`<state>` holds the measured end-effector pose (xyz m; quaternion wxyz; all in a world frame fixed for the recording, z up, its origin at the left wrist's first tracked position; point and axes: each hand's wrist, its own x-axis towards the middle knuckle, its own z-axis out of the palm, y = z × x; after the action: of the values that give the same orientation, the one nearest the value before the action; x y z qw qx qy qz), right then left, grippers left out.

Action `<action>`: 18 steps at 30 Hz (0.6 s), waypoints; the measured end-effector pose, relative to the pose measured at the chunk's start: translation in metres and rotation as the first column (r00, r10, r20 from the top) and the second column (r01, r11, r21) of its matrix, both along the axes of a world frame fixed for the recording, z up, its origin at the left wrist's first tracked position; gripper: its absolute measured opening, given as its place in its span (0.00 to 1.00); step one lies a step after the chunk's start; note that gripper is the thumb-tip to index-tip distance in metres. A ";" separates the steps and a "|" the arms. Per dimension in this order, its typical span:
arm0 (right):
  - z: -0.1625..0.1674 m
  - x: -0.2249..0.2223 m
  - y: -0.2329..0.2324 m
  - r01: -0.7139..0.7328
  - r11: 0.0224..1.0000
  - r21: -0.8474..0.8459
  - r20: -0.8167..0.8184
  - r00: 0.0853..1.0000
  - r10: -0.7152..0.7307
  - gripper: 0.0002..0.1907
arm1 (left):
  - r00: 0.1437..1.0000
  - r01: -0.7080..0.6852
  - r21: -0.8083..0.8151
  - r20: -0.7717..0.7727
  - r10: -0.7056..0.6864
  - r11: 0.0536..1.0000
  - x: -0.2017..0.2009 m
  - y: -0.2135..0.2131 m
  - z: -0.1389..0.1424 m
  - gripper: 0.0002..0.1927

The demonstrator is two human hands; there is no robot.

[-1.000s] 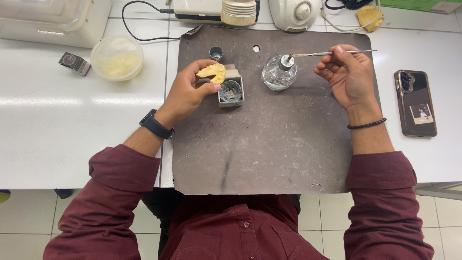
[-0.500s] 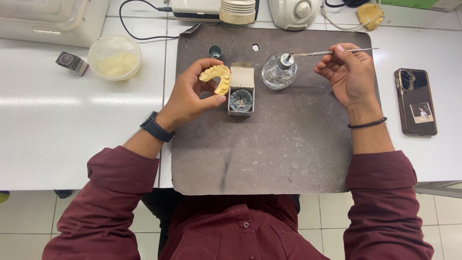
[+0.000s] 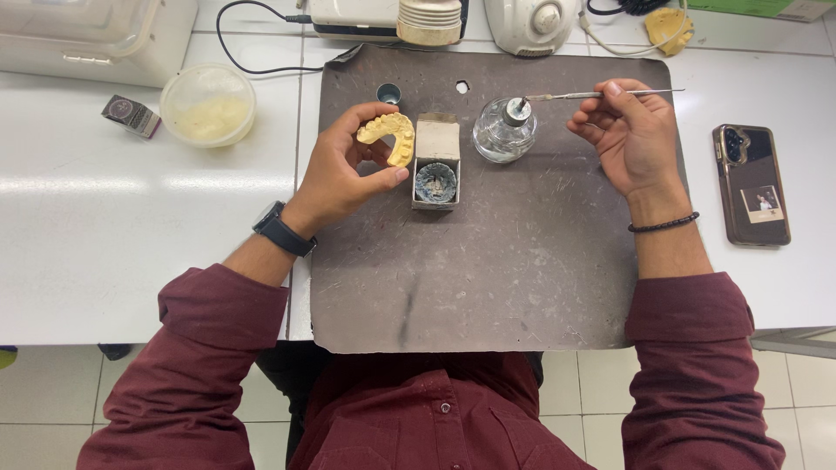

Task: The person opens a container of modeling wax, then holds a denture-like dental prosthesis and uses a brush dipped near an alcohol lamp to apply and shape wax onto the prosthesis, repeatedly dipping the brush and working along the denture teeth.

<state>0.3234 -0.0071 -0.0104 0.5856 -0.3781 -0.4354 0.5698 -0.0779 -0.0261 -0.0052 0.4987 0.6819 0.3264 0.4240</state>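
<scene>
My left hand [image 3: 341,171] holds a yellow dental cast [image 3: 389,133], an arch of plaster teeth, just left of a small open box with blue wax [image 3: 435,171]. My right hand [image 3: 631,139] grips a thin metal instrument [image 3: 601,93] whose tip reaches the wick of a small glass spirit lamp [image 3: 504,132]. Both hands hover over a dark grey work mat [image 3: 488,278]. A black watch sits on my left wrist, a black band on my right.
A round lidded tub [image 3: 208,104] and a small dark box [image 3: 131,115] lie left of the mat on the white table [image 3: 113,244]. A phone [image 3: 751,184] lies at right. Machines, a cable and a yellow cast [image 3: 668,26] line the back edge.
My left hand has lifted the dental cast up and left, away from the wax box. The box now stands turned upright on the mat. The right hand stays at the lamp.
</scene>
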 end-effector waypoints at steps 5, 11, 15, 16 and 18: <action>0.000 0.000 0.000 0.002 1.000 -0.006 -0.012 1.000 -0.002 0.08 | 1.000 -0.007 0.008 -0.010 0.007 1.000 0.000 0.000 0.000 0.34; 0.000 0.000 0.000 -0.007 1.000 -0.002 -0.016 1.000 0.007 0.08 | 1.000 -0.012 0.013 -0.022 0.012 1.000 0.000 0.000 0.000 0.34; -0.001 0.001 0.000 -0.001 1.000 -0.002 -0.012 1.000 0.001 0.08 | 1.000 -0.011 0.015 -0.025 0.011 1.000 0.000 0.000 0.000 0.34; -0.001 0.001 0.000 -0.002 1.000 -0.002 -0.012 1.000 0.002 0.08 | 1.000 -0.011 0.017 -0.024 0.011 1.000 0.001 0.000 0.000 0.34; -0.001 0.001 0.000 -0.003 1.000 -0.001 -0.009 1.000 0.003 0.08 | 0.999 -0.019 0.021 -0.030 0.020 1.000 0.000 -0.001 0.001 0.34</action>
<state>0.3242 -0.0068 -0.0118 0.5864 -0.3752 -0.4331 0.5725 -0.0776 -0.0269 -0.0045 0.4824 0.6902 0.3362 0.4218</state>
